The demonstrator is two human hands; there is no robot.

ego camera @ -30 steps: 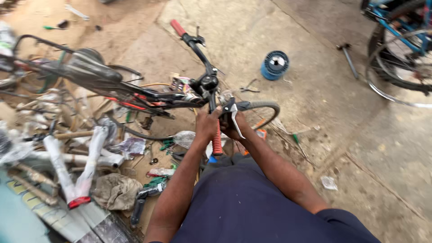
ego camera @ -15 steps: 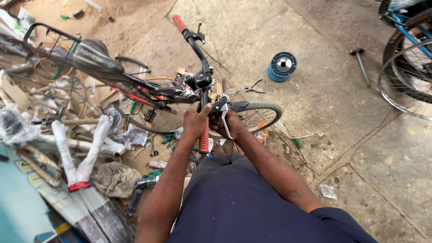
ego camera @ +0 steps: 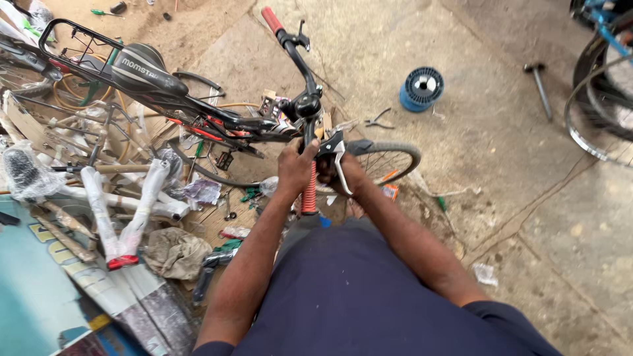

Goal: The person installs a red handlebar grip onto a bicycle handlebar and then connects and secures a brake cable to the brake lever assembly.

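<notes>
Directly ahead of both hands stands a black bicycle, its saddle off to their left and its front wheel just beyond the right hand. Its handlebar runs away from the hands to a far red grip. Nearer, the left hand is curled around the near red grip, while the right hand is closed about the silver brake lever beside it.

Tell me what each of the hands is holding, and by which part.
The left hand grips the bicycle's handlebar near the top of the near red grip. The right hand is at the silver brake lever; its exact hold cannot be told.
</notes>
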